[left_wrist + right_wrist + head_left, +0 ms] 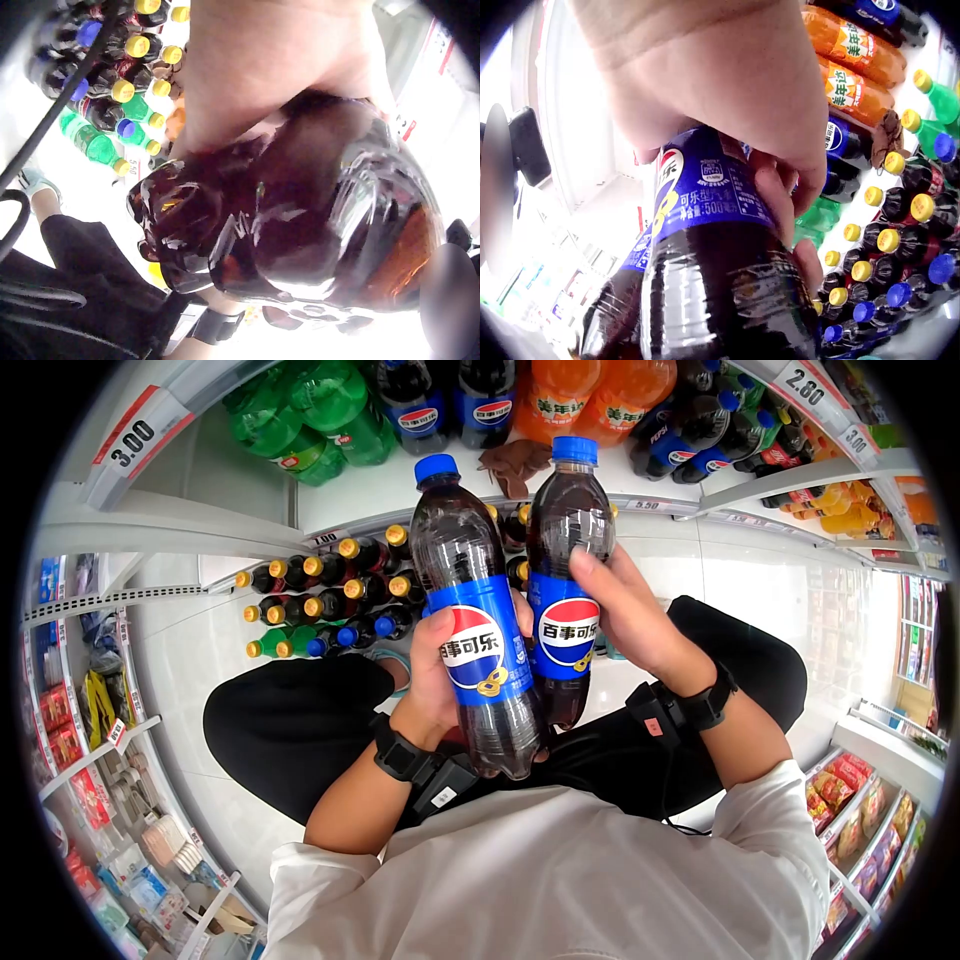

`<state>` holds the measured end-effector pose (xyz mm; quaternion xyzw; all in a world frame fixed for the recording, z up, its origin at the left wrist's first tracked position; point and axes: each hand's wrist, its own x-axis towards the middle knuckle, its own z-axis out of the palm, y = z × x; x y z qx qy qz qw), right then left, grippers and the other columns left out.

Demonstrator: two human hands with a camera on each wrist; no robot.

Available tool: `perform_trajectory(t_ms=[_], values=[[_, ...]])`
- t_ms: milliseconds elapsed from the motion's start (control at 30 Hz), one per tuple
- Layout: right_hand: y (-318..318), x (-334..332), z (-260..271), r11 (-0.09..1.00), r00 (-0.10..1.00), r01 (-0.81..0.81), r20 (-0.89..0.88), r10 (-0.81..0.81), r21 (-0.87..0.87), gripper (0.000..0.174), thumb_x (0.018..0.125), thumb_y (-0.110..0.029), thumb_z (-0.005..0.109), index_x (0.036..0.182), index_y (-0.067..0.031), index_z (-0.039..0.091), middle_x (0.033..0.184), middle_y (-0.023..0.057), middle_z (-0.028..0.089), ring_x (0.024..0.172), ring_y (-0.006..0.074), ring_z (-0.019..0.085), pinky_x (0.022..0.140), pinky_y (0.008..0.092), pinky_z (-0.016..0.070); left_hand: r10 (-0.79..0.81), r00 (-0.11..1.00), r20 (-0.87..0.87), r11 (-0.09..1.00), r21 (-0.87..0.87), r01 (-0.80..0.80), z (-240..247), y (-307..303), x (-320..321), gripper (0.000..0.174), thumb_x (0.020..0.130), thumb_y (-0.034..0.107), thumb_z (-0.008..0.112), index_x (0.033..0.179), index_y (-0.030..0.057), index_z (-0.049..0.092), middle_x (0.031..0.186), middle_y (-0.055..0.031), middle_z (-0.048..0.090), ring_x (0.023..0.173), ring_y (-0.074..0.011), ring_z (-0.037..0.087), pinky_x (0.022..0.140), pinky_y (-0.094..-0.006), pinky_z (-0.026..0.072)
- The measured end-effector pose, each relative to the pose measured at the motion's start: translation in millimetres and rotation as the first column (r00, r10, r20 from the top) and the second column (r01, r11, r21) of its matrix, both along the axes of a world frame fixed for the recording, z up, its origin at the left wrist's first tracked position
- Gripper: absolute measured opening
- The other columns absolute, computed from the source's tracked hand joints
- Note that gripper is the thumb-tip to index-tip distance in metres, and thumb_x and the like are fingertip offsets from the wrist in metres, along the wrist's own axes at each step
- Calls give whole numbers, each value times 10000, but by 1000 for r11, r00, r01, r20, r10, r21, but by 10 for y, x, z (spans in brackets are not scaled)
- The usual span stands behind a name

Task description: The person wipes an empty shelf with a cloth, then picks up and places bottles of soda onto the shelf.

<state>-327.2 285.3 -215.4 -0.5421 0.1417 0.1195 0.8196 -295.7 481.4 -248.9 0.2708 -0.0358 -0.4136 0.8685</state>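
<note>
In the head view, my left hand [432,672] grips a cola bottle [482,640] round its blue label, thumb on the front. My right hand [640,615] holds a second cola bottle [565,600] by its upper half, thumb across the shoulder. Both bottles have blue caps and stand nearly upright, side by side, the left one overlapping the right. Dark ridged bottle bottoms [300,217] fill the left wrist view below the left hand [277,60]. From the right wrist, fingers curl round the labelled bottle [727,285], with the other bottle [615,315] beside it.
Several yellow-capped and blue-capped bottles [355,575] stand in rows on the floor. On the shelf ahead are green bottles [330,410], orange bottles [590,400], more cola and a brown cloth [515,465]. Shelves of packets [850,800] flank both sides. My bent legs [300,710] lie below.
</note>
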Motion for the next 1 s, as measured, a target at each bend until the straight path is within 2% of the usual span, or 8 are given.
perform_trajectory(t_ms=[67, 133, 267, 500, 567, 833, 900, 1000], values=[[45, -14, 39, 989, 994, -106, -38, 102, -99, 573, 928, -383, 643, 1317, -17, 437, 1188, 96, 589, 1091, 159, 572, 955, 320, 462, -10, 1000, 25, 1000, 26, 10, 68, 17, 25, 645, 782, 597, 561, 1023, -1, 563, 938, -87, 604, 786, -133, 599, 685, -264, 518], [47, -12, 48, 994, 995, -94, -34, 93, -56, 532, 928, -345, 652, 1301, -18, 458, 1177, 92, 592, 1072, 153, 574, 938, 315, 471, 11, 999, 45, 996, 90, -15, 93, 23, 16, 648, 779, 599, 571, 1037, 5, 560, 942, -85, 603, 790, -134, 605, 687, -264, 522], [79, 0, 69, 991, 998, -68, -16, 66, -114, 498, 924, -287, 663, 1291, -14, 466, 1151, 84, 604, 1035, 144, 587, 908, 306, 484, -11, 996, 86, 994, 110, 1, 92, 45, 17, 655, 774, 589, 600, 1065, 4, 558, 970, -86, 611, 806, -140, 617, 691, -268, 531], [70, -33, -9, 981, 1000, 12, 24, -8, -193, 396, 919, -250, 665, 1201, 4, 551, 1078, 90, 646, 960, 143, 617, 859, 304, 502, -22, 999, 48, 998, 56, 19, 135, 28, 7, 614, 779, 533, 622, 1076, 0, 552, 990, -92, 609, 818, -150, 623, 717, -288, 538], [85, -49, -5, 983, 999, 36, 39, -29, -182, 390, 914, -246, 669, 1193, 5, 560, 1078, 92, 648, 957, 144, 619, 854, 306, 504, -41, 999, 11, 999, -3, 41, 149, 27, -3, 570, 795, 464, 631, 1110, -3, 542, 1016, -99, 609, 851, -164, 630, 750, -308, 543], [61, -60, -29, 984, 994, 63, 100, -46, -166, 407, 874, -217, 710, 1186, 2, 569, 1066, 93, 654, 944, 144, 623, 841, 311, 510, -41, 999, -26, 999, -27, 40, 113, 40, -22, 563, 801, 410, 650, 1162, -5, 532, 1068, -101, 608, 931, -179, 628, 818, -322, 530], [70, -66, 0, 972, 994, 63, 105, -40, -226, 412, 863, -202, 721, 1187, 0, 568, 1063, 89, 654, 941, 143, 622, 841, 310, 510, -7, 1000, -25, 1000, -13, 7, 161, 42, -31, 567, 785, 384, 683, 1174, 2, 527, 1068, -95, 606, 942, -180, 623, 826, -321, 524], [71, -65, 23, 974, 994, 64, 100, -43, -218, 421, 858, -198, 725, 1194, -1, 565, 1068, 85, 652, 939, 144, 622, 842, 311, 510, -40, 998, 48, 996, 83, 36, 122, 55, -18, 650, 755, 487, 679, 1155, -1, 522, 1039, -92, 556, 962, -182, 588, 823, -329, 519]])
